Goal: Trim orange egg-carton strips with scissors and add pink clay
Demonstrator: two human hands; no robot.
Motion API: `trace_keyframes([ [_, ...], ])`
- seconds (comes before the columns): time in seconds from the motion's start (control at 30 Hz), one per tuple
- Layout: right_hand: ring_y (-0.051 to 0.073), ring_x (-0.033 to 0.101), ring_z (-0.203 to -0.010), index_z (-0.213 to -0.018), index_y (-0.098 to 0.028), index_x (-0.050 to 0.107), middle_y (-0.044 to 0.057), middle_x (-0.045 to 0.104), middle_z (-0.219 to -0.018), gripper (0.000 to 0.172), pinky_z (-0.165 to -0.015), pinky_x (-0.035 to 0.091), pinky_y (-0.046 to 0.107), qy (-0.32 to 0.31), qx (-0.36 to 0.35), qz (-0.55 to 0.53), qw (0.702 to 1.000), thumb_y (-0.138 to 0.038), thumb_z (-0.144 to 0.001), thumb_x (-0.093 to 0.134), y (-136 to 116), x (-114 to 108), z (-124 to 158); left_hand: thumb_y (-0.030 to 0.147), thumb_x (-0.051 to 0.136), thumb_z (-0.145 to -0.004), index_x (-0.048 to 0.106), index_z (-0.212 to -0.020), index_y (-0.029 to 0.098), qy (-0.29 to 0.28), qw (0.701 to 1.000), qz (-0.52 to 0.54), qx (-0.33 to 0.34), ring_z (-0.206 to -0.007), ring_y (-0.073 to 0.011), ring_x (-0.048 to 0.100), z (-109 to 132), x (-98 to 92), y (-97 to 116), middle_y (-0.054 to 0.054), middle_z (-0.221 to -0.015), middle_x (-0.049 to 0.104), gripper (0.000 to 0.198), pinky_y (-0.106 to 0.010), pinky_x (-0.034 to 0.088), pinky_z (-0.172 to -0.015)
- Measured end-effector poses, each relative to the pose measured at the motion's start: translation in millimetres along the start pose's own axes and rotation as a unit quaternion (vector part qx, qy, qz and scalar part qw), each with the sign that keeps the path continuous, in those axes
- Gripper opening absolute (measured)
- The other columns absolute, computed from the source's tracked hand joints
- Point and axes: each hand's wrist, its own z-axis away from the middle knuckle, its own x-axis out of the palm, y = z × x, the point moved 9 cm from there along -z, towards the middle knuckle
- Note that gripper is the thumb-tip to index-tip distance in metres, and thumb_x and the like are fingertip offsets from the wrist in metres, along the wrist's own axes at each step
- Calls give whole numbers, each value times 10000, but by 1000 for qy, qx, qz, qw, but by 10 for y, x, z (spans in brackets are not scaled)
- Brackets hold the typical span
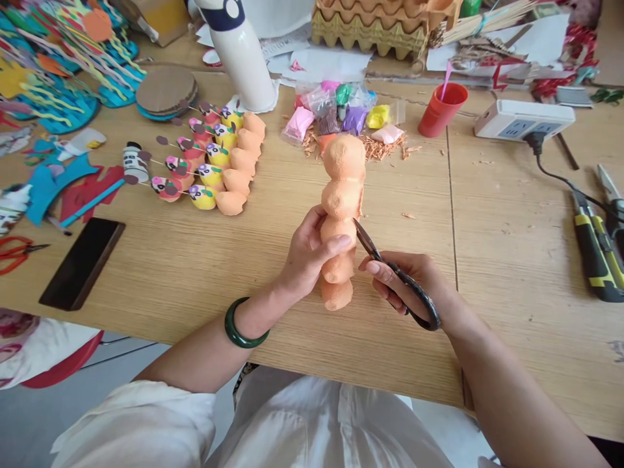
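Trimming: we judge the step in hand to be snipping along the edge of an orange bumpy strip (342, 224).
Right hand (409, 273): we have it closed on the handles of the black scissors (372, 244), apart from the other hand.
Left hand (312, 250): clamped round the strip's lower middle, thumb across the front.
Strip: upright before us over the desk (511, 227); whether its near end touches the wood, we cannot tell.
Scissor tips: at the strip's right side; a ragged edge shows farther up.
Next cut: calls, in our judgement, for a steady hold and blades close to the rim, clear of our thumb.
Phone (82, 263): dark screen, no lettering visible.
Small bottle (135, 162): black-and-white label, too small for us to read.
Decorated rows (209, 172): red and yellow bumps with little faces, beside plain orange ones.
Orange shavings (383, 148): scattered by the clay packets (355, 118); we read no brand there.
Tall white bottle (246, 65): pale round emblem on a dark band, no legible name.
Egg trays (370, 32): stacked at the back, unlabelled as far as we see.
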Motion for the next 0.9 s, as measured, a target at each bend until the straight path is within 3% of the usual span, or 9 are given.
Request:
trace_keyframes([
  [0.37,40,398,-374,-780,-165,602,-66,472,-549,439,-324,316,158,1,17,-43,999,-567,-923,705,18,7,29,455,849,-726,682,-1049,227,-11,999,30,-28,-744,-160,541,-7,14,-22,-26,-891,639,429,-297,465,-643],
  [0.53,36,327,-350,-929,-153,653,-82,447,-536,477,-290,315,160,-77,53,-184,979,-628,-910,683,48,107,4,482,774,-742,699,-1049,260,-56,991,76,-92,-748,-185,584,-27,55,-110,-40,-921,667,386,-311,477,-636],
  [0.7,38,261,-327,-1017,-156,662,-95,436,-522,584,-250,291,169,-162,96,-257,948,-724,-886,630,111,246,-33,510,722,-777,709,-1095,260,-76,988,89,-98,-817,-201,621,-21,86,-108,-40,-945,687,405,-318,508,-692],
  [0.77,39,279,-338,-996,-162,656,-91,439,-537,559,-267,295,168,-137,74,-229,961,-712,-898,627,120,216,-63,500,741,-767,706,-1075,260,-52,992,76,-90,-812,-196,622,-16,64,-82,-33,-942,683,392,-315,502,-683],
  [0.9,37,351,-391,-852,-169,611,-78,458,-565,460,-332,290,164,-8,5,-86,996,-604,-858,759,84,8,-84,485,774,-762,694,-982,259,10,997,31,-68,-702,-158,561,-8,-9,-18,-10,-841,625,326,-293,461,-617],
])
